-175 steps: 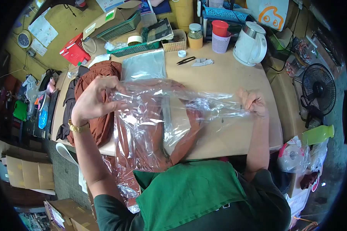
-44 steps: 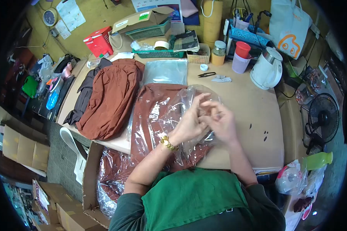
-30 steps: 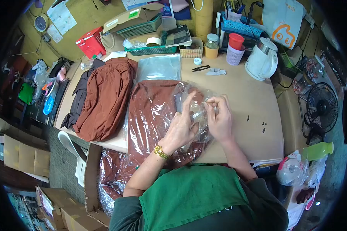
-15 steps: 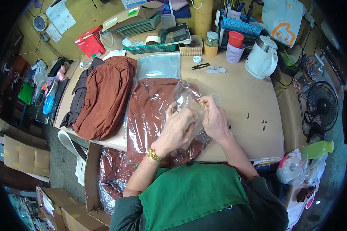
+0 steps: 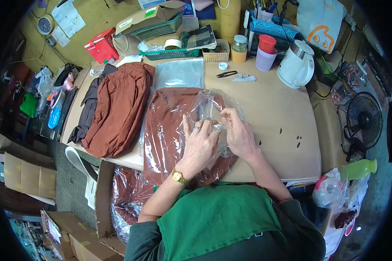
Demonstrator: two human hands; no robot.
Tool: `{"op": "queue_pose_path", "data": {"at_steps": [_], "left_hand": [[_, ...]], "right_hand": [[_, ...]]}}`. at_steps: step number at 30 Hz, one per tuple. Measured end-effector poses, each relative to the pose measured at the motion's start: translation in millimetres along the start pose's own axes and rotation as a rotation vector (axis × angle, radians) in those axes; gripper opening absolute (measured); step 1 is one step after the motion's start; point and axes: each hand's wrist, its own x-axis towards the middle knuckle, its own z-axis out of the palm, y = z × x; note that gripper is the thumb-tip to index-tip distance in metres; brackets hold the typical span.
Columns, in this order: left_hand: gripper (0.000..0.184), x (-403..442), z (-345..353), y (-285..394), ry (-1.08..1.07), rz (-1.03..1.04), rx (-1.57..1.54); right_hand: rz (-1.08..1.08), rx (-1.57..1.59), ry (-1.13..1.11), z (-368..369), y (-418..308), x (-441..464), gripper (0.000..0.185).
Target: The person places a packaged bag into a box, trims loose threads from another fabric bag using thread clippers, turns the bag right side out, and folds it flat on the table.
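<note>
A reddish-brown folded garment (image 5: 167, 130) lies inside a clear plastic bag (image 5: 209, 102) at the front of the table. My left hand (image 5: 199, 145), a gold watch on its wrist, rests on the bag with its fingers spread over the plastic. Just to its right, my right hand (image 5: 240, 135) has its fingers curled, pinching the bag's loose plastic edge. What lies right under the fingertips is partly hidden. Left of the bag is a pile of unbagged brown garments (image 5: 117, 111), and behind it flat clear plastic bags (image 5: 179, 74).
At the back of the table are small black snips (image 5: 227, 74), a white kettle (image 5: 295, 65), a red cup (image 5: 266, 44), a jar (image 5: 239, 48) and a green basket (image 5: 172, 54). An open cardboard box (image 5: 103, 198) with bagged garments (image 5: 128, 195) stands below the front edge. A fan (image 5: 363, 119) is at right.
The left hand's fingers have spread out and flattened onto the plastic, its wrist turning slightly. The right hand has shifted a little left, still at the plastic edge.
</note>
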Motion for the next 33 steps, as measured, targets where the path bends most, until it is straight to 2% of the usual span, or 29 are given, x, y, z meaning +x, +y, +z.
{"op": "queue_pose_path", "data": {"at_steps": [2,4,5,7,11,12,13,15,19,20,22,23,25,26,28,29,31,32,33], "left_hand": [[0.033,0,9,3,0.050,-0.064,-0.039],[0.036,-2,21,6,0.096,-0.076,-0.044],[0.038,-3,27,6,0.143,-0.089,-0.045],[0.038,-3,33,5,0.202,-0.082,-0.047],[0.043,-5,43,-7,0.333,-0.036,-0.088],[0.031,-4,45,-11,0.394,-0.025,-0.046],[0.031,-4,44,-12,0.396,-0.026,-0.044],[0.018,-6,41,-14,0.386,0.007,-0.077],[0.012,-5,38,-10,0.442,0.029,-0.131],[0.013,-4,37,-9,0.451,0.025,-0.138],[0.014,-4,36,-9,0.463,0.021,-0.144],[0.014,-5,37,-11,0.452,0.005,-0.139],[0.014,-9,36,-13,0.441,-0.012,-0.134],[0.014,-10,35,-15,0.420,-0.034,-0.139],[0.014,-8,30,-14,0.399,-0.056,-0.144],[0.013,-6,27,-12,0.437,-0.052,-0.192],[0.013,-4,20,-8,0.475,-0.049,-0.240],[0.012,-4,17,-6,0.432,-0.109,-0.502],[0.011,-4,15,-4,0.381,-0.169,-0.764]], "right_hand": [[0.077,0.093,-0.016,2,5,2,0.027],[0.053,0.267,-0.040,7,13,4,0.045],[0.053,0.266,-0.040,6,14,5,0.045],[0.077,0.313,-0.178,1,10,6,0.062],[0.026,0.332,-0.285,3,18,5,0.074],[0.034,0.324,-0.349,6,22,3,0.079],[0.041,0.316,-0.413,7,24,3,0.083],[0.001,0.267,-0.399,5,27,1,0.084],[-0.066,0.186,-0.342,2,25,3,0.086],[-0.065,0.186,-0.339,1,25,3,0.086],[-0.003,0.406,-0.211,-1,25,4,0.063],[-0.004,0.406,-0.211,-4,27,5,0.063],[0.165,0.667,-0.389,-10,32,6,0.039],[0.164,0.666,-0.389,-9,34,6,0.039],[0.205,0.869,-0.122,-2,40,4,0.041],[0.207,0.869,-0.122,0,43,4,0.041],[0.209,1.127,0.054,2,46,4,0.036],[0.209,1.127,0.055,1,47,5,0.036],[0.311,1.352,0.136,-1,48,7,0.031]]}}
